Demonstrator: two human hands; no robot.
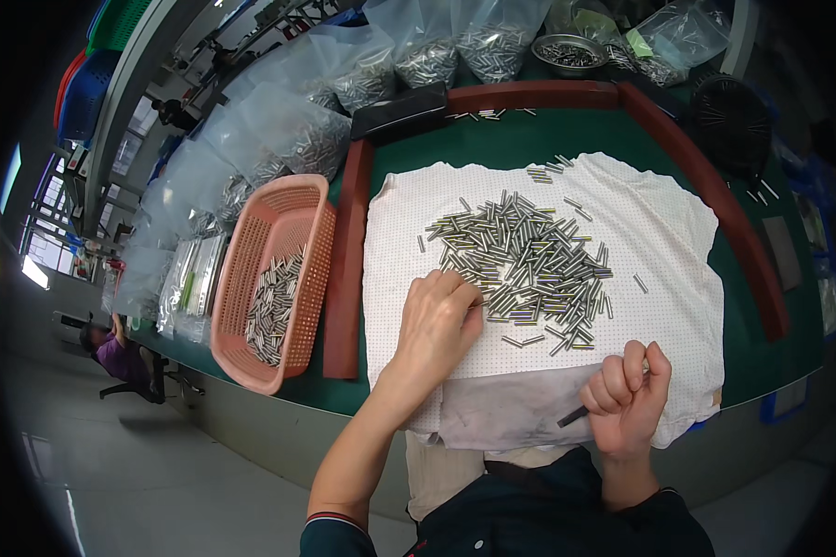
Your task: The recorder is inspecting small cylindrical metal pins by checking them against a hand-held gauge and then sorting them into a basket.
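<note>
A loose heap of small shiny metal pins (529, 255) lies on a white dotted cloth (678, 306). At the heap's near left edge is my left hand (439, 320), fingers curled down and pressed together; their tips are hidden, so anything between them does not show. My right hand (625, 395) is raised over the cloth's near right part, palm up with the fingers folded in. Out of its left side sticks a dark flat strip (573, 417), its other end inside the fist. A stained grey cloth (502, 408) hangs at the table's near edge.
Left of the cloth, a pink plastic basket (320, 269) holds more pins. Dark red rails (346, 269) border the green tabletop (418, 144). Bags of metal parts (362, 74) line the back and left. A round metal dish (569, 54) stands behind. Another person (130, 357) sits far left.
</note>
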